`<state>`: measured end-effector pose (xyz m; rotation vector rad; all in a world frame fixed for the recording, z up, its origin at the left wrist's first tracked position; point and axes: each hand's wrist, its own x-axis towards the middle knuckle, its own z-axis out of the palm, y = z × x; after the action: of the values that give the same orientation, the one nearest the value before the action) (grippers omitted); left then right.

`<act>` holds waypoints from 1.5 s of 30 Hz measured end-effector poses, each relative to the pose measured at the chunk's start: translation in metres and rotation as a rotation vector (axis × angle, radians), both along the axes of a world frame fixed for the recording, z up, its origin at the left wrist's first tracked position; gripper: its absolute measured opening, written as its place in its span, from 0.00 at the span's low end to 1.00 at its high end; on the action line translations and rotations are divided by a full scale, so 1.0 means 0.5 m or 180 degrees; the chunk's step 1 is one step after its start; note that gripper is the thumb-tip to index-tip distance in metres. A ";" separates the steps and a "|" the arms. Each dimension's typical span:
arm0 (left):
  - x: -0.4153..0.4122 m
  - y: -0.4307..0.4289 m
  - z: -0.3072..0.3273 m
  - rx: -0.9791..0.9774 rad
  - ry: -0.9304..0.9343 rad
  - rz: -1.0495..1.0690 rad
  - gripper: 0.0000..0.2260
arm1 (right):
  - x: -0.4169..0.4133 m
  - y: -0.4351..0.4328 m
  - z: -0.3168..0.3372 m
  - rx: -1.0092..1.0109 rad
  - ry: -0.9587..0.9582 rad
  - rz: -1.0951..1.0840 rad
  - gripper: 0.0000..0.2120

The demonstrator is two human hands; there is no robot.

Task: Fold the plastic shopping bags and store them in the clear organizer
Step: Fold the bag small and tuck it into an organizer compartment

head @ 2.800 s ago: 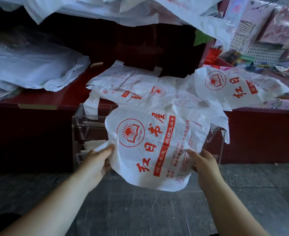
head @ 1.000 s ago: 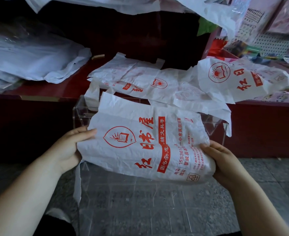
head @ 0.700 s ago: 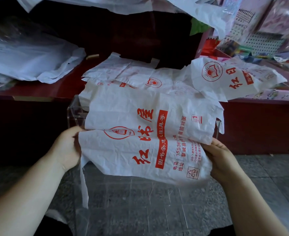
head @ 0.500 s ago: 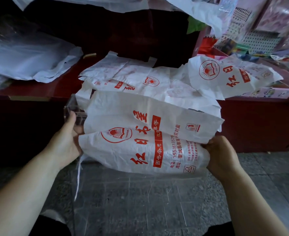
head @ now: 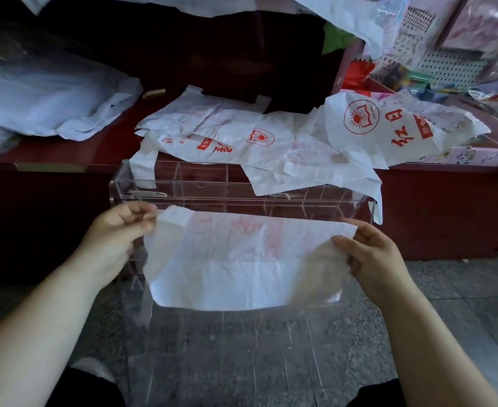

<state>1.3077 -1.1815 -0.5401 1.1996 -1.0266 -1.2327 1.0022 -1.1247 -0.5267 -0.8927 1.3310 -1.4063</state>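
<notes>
Loose bags (head: 300,168) draped over far rim of organizer (head: 212,198)

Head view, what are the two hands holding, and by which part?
One folded white plastic bag: the left hand pinches its top left corner, the right hand its top right corner.

Left hand (head: 118,230) and right hand (head: 371,254) pinch folded bag (head: 241,259)

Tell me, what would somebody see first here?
A folded white bag is held stretched between the left hand and the right hand, right in the middle. Just beyond and below it stands the clear organizer. More bags with red print lie spread on the dark red counter behind.
</notes>
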 end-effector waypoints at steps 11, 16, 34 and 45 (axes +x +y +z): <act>-0.064 0.073 0.025 -0.1203 -0.1679 -0.0804 0.18 | 0.054 0.015 0.008 -0.0163 0.0653 0.0368 0.12; -0.143 0.103 -0.001 -0.0971 -0.2332 -0.1673 0.17 | 0.100 0.023 0.029 -0.0398 0.0298 0.1070 0.09; -0.151 0.094 0.005 0.0841 -0.0074 -0.1156 0.06 | 0.096 0.015 -0.017 0.0336 0.0774 0.0743 0.03; -0.164 0.093 -0.007 0.0495 0.0002 -0.0499 0.04 | 0.127 0.025 -0.035 -0.0481 0.0535 0.0563 0.22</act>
<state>1.2256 -1.1350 -0.5435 1.2557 -1.0558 -1.4573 1.0658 -1.1120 -0.5444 -1.2220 1.2466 -1.3294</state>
